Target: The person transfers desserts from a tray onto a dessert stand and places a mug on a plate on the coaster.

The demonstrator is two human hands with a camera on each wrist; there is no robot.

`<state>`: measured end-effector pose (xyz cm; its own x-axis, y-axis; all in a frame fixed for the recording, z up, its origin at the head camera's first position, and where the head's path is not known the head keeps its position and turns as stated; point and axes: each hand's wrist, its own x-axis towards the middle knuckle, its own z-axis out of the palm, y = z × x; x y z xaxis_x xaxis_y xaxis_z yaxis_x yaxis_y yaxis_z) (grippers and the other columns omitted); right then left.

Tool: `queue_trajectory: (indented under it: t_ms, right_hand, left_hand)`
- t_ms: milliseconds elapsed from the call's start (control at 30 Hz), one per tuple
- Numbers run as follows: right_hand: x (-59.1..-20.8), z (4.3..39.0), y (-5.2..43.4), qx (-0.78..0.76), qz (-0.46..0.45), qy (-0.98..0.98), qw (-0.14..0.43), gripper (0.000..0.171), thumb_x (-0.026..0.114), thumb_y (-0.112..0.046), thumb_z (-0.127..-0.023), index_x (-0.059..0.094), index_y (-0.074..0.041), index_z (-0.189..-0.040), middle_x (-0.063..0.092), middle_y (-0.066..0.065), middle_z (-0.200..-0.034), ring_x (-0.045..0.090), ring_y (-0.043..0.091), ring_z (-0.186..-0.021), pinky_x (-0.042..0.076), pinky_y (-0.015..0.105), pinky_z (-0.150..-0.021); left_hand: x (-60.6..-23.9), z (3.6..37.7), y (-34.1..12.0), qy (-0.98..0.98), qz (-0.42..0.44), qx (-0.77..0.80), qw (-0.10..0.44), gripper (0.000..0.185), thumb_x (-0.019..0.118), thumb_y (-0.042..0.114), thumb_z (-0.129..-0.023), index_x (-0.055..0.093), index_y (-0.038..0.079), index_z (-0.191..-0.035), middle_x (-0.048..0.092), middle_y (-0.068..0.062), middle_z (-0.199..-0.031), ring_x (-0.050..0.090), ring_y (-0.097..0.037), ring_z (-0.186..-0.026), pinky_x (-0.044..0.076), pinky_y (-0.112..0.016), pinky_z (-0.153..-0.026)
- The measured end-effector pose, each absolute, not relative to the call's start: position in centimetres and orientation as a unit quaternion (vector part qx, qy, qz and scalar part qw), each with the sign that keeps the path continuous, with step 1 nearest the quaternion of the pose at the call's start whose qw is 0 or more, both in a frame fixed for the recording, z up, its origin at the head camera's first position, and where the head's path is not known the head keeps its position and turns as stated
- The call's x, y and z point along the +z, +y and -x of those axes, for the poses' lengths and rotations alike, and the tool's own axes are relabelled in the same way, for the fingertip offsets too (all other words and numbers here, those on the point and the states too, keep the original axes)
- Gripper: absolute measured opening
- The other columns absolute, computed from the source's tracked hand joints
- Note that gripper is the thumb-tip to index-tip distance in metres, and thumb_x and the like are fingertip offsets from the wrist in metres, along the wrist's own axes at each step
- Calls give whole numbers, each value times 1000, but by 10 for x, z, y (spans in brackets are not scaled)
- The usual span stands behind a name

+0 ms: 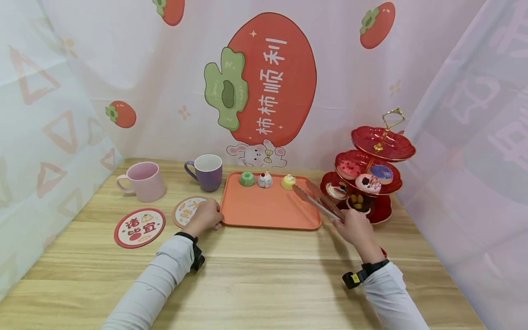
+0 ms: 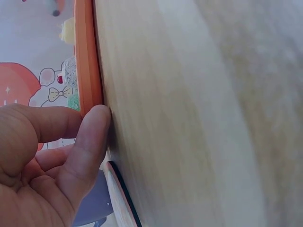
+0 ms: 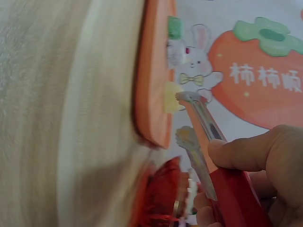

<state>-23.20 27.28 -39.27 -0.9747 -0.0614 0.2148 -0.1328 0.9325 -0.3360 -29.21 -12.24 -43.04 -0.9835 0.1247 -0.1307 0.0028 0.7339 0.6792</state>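
The right hand (image 1: 355,228) is gripping tongs (image 1: 317,200), tips apart near the yellow cake (image 1: 288,181) at the orange tray's (image 1: 268,215) 1 o'clock corner. The left hand (image 1: 205,216), fingers curled, is steadying the tray's 9 o'clock edge. Three cakes are sitting on the tray; others are waiting on the red stand (image 1: 381,142).

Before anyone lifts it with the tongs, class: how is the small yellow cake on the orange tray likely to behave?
The yellow cake looks small, so probably light. Its rounded, topped shape may slip between the tongs held by the right hand. It stands upright on the flat tray, so a sideways nudge would probably slide it.
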Motion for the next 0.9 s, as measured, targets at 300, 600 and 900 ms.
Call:
queue_trajectory:
  t_ms: [300,600,900]
  right_hand:
    - [-402,246,263,196,-11,-979,57,17,67,-20,-82,65,-3,-77,53,5,-65,48,23,-57,39,36,-52]
    - [-402,256,254,188,-6,-981,41,21,64,-22,-84,60,-6,-72,49,4,-62,46,22,-57,35,34,-53]
    - [-402,264,245,187,0,-982,39,23,67,-26,-84,62,-5,-75,52,4,-63,48,21,-57,36,33,-50]
  left_hand:
    - [-429,291,-122,926,-32,366,86,21,57,-1,-81,53,4,-61,57,-7,-54,58,-14,-45,46,-23,-44]
    - [-429,291,-123,926,-33,367,86,21,58,-1,-81,54,4,-61,56,-7,-53,58,-14,-45,46,-23,-44]
    - [-429,290,-122,923,-34,375,83,20,56,-1,-81,55,3,-62,58,-9,-55,59,-15,-45,47,-24,-44]
